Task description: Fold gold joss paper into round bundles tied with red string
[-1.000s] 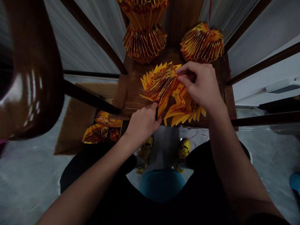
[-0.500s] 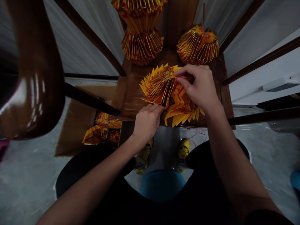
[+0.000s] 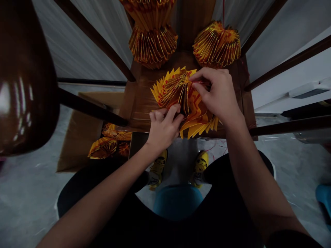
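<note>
Left hand (image 3: pixel 164 129) has crooked its fingers higher over the folds; the right hand (image 3: pixel 219 91) keeps its pinch
Right thumb and forefinger are closed on the gathered middle of the yellow pleated paper (image 3: pixel 172 90), by a red string (image 3: pixel 200 82), seemingly to keep the folds bunched while the edges fan out; the left fingers bend against the lower leaves, perhaps to part them, though whether they grip any I cannot tell. The paper lies near the front of a wooden seat (image 3: pixel 141 112), likely for a firm base within reach. Behind it, well apart from each other, are a tall pleated stack (image 3: pixel 152 44) and a rounder pleated piece (image 3: pixel 217 44); below left, a cardboard box (image 3: pixel 74 141) holds more folded pieces (image 3: pixel 103 146)
</note>
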Demonstrator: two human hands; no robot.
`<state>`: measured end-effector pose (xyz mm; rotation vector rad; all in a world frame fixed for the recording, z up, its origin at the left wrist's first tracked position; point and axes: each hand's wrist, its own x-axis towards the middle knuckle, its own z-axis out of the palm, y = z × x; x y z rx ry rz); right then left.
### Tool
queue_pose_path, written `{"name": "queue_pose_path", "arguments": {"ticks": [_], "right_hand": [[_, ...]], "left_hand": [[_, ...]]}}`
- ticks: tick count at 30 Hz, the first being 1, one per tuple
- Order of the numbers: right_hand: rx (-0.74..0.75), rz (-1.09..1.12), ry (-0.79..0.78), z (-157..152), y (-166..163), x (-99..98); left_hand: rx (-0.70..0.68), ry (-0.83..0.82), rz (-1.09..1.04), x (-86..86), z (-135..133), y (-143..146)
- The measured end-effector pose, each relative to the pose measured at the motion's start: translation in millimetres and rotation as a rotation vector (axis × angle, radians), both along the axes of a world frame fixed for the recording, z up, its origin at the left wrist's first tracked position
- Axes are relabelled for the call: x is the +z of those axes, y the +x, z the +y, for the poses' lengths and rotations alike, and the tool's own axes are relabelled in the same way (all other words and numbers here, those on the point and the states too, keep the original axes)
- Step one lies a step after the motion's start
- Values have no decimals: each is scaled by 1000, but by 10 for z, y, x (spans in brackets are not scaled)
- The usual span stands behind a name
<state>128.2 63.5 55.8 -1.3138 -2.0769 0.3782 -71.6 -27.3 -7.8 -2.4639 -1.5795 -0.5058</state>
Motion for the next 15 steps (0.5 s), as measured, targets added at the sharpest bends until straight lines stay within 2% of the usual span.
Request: {"name": "queue_pose_path", "arguments": {"ticks": [4,10,15], "right_hand": [[10,-14,-2,1,2,9],[18,-60,-5,22,18,-7],[2,-80,-19,24,15,-5]], "left_hand": [[-51,-3,-18,62,18,-8],[-32,-90,13,138,72,-31],[-130,-128,53,140,117,-97]]}}
